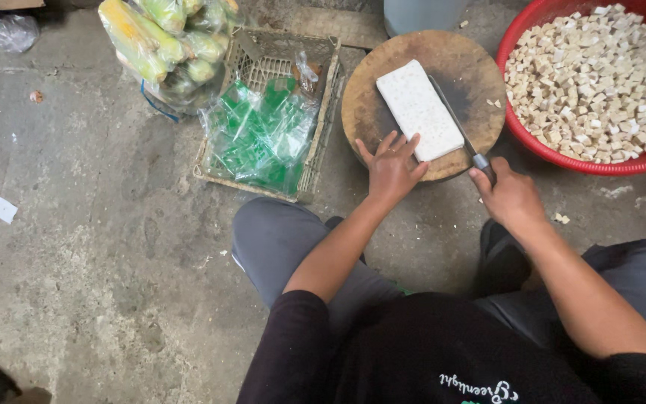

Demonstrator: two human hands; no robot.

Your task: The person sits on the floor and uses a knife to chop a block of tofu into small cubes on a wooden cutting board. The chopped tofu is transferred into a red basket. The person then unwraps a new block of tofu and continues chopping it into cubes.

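Head view: left hand [392,168] steadies an uncut tempeh block [419,109]; right hand [511,196] grips the knife [457,123]; red basin [562,153] already holds many cubes [596,78].

There is a single view, from a camera worn on the person's head, looking steeply down past the dark-sleeved arms and grey-trousered knees to the concrete floor [99,247]. It sits close enough that the left hand [392,166] and right hand [510,196] fall just right of the picture's middle, with the round wooden chopping board [371,97] directly beyond them toward the top edge. The frame cuts off the red basin [532,142] at the upper right corner and the bag of corn [162,41] at the top, so nothing above floor level shows.
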